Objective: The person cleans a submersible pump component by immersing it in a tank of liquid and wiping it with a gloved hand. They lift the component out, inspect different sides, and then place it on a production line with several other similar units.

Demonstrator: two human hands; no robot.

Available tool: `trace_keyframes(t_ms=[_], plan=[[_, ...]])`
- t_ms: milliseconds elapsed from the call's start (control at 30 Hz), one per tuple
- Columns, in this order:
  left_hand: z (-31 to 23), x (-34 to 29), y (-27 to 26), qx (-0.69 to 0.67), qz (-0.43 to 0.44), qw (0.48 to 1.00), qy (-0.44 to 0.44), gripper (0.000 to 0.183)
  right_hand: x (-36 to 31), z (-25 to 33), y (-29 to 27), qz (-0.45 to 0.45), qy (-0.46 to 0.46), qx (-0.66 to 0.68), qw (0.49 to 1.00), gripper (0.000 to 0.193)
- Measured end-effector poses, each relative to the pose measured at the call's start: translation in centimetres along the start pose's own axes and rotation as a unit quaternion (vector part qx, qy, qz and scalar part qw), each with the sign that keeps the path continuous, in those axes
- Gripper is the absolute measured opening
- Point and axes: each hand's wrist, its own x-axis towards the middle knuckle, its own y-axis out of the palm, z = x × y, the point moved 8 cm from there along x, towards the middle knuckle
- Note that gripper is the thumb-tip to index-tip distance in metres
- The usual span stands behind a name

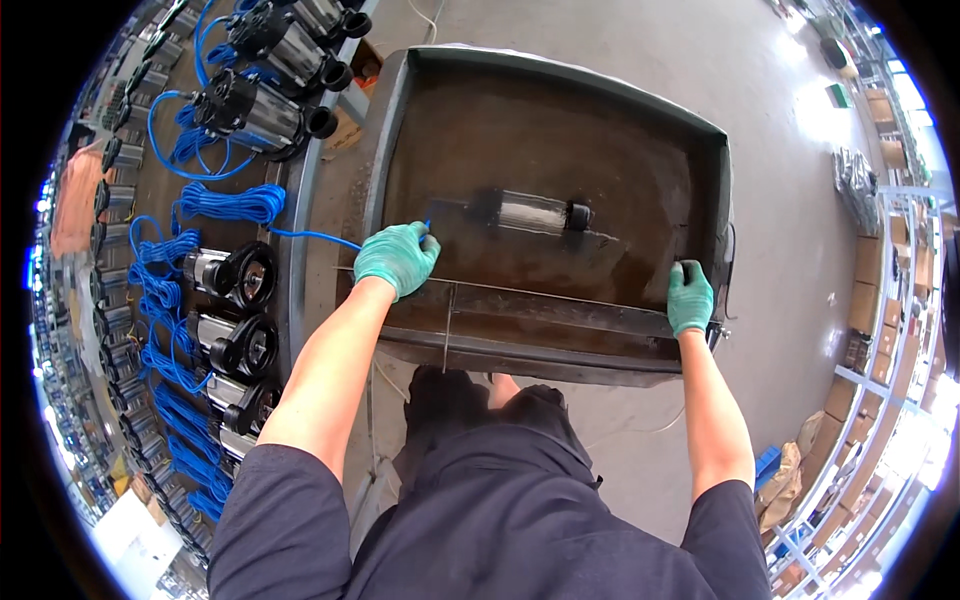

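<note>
In a dark metal tank (560, 58) of brownish water lies a submersible pump (536, 212) with a silvery ribbed cylinder and black ends. It rests sideways, and its left part is blurred under the water. My left hand (396, 262), in a green glove, is closed on a blue cable (315, 236) over the tank's near left side. Also gloved in green, my right hand (690, 297) has its fingers curled at the tank's near right corner. What it grips, if anything, is hidden. A thin rod (540, 294) spans the tank between my hands.
On the left, a bench carries several similar pumps (268, 112) and coiled blue cables (232, 203). More pumps with round black ends (250, 277) stand nearer me. At the right are shelves with cardboard boxes (866, 290) and a plastic-wrapped bundle (855, 190) beside the grey floor (780, 180).
</note>
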Motion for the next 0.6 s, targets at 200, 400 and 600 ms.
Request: trace_keyframes(t_ms=[200,400,600], plan=[[-0.12,-0.07,0.03,0.012,-0.025,1.000,0.003,0.039,0.12,-0.09,0.28,0.031,0.039,-0.064,0.997,0.036],[-0.20,-0.04,0.14,0.026,-0.029,0.999,0.001,0.040,0.27,0.23,0.04,0.030,0.037,-0.063,0.997,0.037],[-0.32,-0.10,0.26,0.028,-0.013,0.999,-0.015,0.041,0.29,0.16,-0.03,0.040,0.049,-0.079,0.995,0.037]])
